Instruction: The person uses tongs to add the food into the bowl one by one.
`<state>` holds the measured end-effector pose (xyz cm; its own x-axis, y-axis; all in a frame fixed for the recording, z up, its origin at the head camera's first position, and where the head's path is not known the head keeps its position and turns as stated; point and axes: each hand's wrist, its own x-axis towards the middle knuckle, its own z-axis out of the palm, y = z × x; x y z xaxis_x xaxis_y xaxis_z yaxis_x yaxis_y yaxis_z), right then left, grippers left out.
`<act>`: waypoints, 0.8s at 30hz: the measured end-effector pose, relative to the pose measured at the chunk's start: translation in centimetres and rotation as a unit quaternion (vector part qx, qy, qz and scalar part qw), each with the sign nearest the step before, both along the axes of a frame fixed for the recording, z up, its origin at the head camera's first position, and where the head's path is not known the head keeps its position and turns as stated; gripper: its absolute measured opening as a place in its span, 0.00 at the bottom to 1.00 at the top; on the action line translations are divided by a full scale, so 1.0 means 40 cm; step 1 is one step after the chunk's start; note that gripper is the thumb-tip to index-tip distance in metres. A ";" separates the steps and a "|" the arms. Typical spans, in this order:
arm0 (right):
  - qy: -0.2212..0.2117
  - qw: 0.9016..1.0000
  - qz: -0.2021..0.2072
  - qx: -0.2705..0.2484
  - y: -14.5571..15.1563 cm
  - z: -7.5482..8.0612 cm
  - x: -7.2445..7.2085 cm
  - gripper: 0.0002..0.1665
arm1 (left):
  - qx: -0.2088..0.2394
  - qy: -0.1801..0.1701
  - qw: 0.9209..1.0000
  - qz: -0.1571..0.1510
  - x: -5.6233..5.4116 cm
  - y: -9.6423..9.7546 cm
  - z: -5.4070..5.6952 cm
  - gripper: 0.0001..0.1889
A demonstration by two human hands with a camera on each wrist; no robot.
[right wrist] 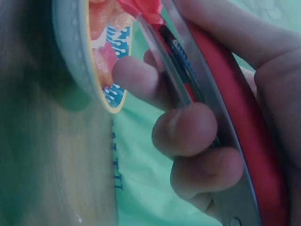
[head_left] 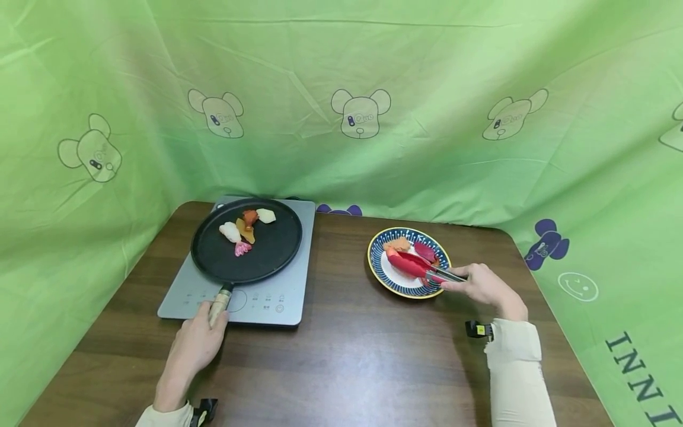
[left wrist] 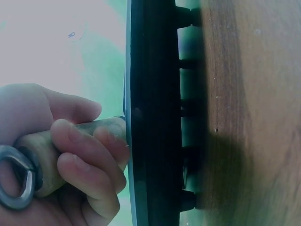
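Note:
In the head view my left hand point(head_left: 198, 339) grips the wooden handle point(head_left: 219, 306) of a flat black pan point(head_left: 213, 249). The left wrist view shows my fingers curled round that handle point(left wrist: 44, 150), which ends in a metal ring point(left wrist: 29, 188). Several toy-like food pieces point(head_left: 230, 232) lie in the pan, white, brown and pink. At the right, my right hand point(head_left: 482, 287) holds red-tipped metal tongs point(head_left: 413, 265). Their tips are down among the food pieces point(head_left: 397, 244) on a blue-patterned plate point(head_left: 377, 276). Whether the tips pinch a piece cannot be told.
The pan sits on a grey induction cooktop point(head_left: 288, 290) on the left of the wooden table point(head_left: 347, 356). Bare wood lies between cooktop and plate. A green printed curtain point(head_left: 299, 154) hangs behind and at both sides.

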<state>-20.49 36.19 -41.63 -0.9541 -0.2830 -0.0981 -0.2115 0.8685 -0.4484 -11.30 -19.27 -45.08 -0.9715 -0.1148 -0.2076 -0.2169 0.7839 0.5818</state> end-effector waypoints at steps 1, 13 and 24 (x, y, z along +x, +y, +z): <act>0.000 1.000 -0.007 -0.003 -0.001 -0.003 0.001 0.34 | -0.001 0.001 1.000 -0.001 0.000 0.000 0.000 0.32; -0.045 0.989 -0.086 -0.108 -0.008 -0.028 0.022 0.33 | 0.002 0.002 1.000 -0.005 -0.002 0.001 -0.002 0.31; -0.018 0.989 -0.094 -0.116 0.001 -0.025 0.022 0.35 | -0.004 0.014 1.000 -0.006 -0.004 0.000 -0.003 0.29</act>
